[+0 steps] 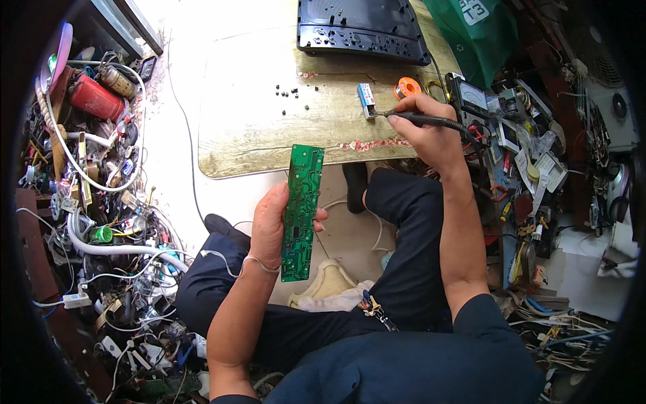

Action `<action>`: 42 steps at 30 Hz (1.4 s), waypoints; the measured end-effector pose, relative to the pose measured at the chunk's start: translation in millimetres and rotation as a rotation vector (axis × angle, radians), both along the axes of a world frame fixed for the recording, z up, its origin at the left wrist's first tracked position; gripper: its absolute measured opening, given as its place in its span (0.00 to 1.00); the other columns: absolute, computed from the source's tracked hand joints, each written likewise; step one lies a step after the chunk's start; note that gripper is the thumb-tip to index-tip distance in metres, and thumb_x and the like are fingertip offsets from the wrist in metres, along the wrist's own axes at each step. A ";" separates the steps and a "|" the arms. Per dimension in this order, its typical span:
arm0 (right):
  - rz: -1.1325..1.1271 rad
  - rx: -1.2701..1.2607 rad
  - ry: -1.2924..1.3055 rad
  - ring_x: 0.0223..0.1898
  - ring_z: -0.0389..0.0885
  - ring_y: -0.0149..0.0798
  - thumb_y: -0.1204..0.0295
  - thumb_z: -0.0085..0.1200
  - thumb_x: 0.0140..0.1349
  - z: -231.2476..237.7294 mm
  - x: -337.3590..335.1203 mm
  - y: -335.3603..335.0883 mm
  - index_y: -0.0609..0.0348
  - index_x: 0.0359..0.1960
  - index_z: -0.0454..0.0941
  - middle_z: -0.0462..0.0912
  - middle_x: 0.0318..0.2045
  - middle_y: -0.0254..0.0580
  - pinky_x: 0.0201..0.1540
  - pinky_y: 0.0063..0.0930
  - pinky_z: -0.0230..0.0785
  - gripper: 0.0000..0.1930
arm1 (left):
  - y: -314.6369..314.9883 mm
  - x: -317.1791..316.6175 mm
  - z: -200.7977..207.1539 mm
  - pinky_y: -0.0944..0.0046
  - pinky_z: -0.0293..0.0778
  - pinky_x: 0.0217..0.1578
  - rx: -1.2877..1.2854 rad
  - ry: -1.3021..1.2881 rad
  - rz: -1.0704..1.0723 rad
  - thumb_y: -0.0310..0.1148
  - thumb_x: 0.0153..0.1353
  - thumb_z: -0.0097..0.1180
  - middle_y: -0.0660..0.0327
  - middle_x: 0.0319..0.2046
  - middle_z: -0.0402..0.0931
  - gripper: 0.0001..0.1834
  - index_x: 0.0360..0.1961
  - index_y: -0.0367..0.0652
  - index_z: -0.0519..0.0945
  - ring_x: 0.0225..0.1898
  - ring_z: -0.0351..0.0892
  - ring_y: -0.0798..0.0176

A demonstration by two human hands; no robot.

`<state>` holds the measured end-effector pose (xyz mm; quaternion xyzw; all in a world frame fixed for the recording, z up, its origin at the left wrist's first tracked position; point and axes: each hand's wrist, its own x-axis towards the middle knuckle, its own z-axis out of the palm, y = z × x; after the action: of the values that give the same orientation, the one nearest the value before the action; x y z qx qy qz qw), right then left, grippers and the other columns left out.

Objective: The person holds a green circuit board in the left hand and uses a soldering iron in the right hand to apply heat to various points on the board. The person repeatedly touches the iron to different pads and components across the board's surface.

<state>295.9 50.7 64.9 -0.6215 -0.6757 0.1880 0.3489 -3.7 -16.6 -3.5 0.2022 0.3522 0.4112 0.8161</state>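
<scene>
A long green circuit board point(302, 214) stands nearly upright above my lap, with my left hand point(272, 219) closed around its sides. A white cord circles that wrist. Over the table's right part, my right hand point(428, 128) grips a soldering iron point(420, 119) by its dark handle. The iron's tip points left and meets the near end of a small blue and white box point(366, 99); whether it goes inside I cannot tell. Just behind the hand lies an orange spool of solder wire point(408, 88).
Several small black parts point(286, 93) are scattered on the wooden table point(242, 128). A black plastic housing point(363, 30) lies at the back. An analog meter point(469, 97) and a green bag point(474, 40) are at the right. Piled cables and parts point(128, 269) crowd the left, near a red cylinder point(95, 97).
</scene>
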 end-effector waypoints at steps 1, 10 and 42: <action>-0.004 0.007 -0.006 0.25 0.81 0.24 0.75 0.67 0.57 1.8 -1.1 1.7 0.65 0.36 0.83 0.84 0.24 0.35 0.29 0.20 0.71 0.08 | 0.7 0.3 -0.8 0.63 0.86 0.32 -0.002 -0.011 -0.013 0.51 0.77 0.46 0.53 0.35 0.83 0.25 0.50 0.36 0.77 0.32 0.88 0.59; -0.157 0.041 0.081 0.17 0.75 0.22 0.71 0.69 0.59 -15.2 3.8 10.8 0.63 0.31 0.83 0.80 0.19 0.30 0.20 0.20 0.64 0.08 | 5.5 17.5 -5.9 0.64 0.86 0.31 -0.044 -0.043 -0.058 0.54 0.77 0.42 0.53 0.39 0.83 0.29 0.53 0.35 0.77 0.31 0.87 0.59; -0.091 0.104 0.076 0.21 0.73 0.19 0.74 0.68 0.60 -25.0 3.1 18.9 0.63 0.34 0.82 0.80 0.23 0.28 0.24 0.17 0.62 0.07 | 13.6 40.5 -15.0 0.64 0.84 0.33 -0.161 -0.123 0.012 0.57 0.78 0.37 0.51 0.34 0.83 0.31 0.54 0.38 0.76 0.30 0.86 0.60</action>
<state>299.0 69.6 39.9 -0.6249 -0.6420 0.1599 0.4143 36.8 -3.0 -18.5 0.1083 0.3347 0.3982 0.8472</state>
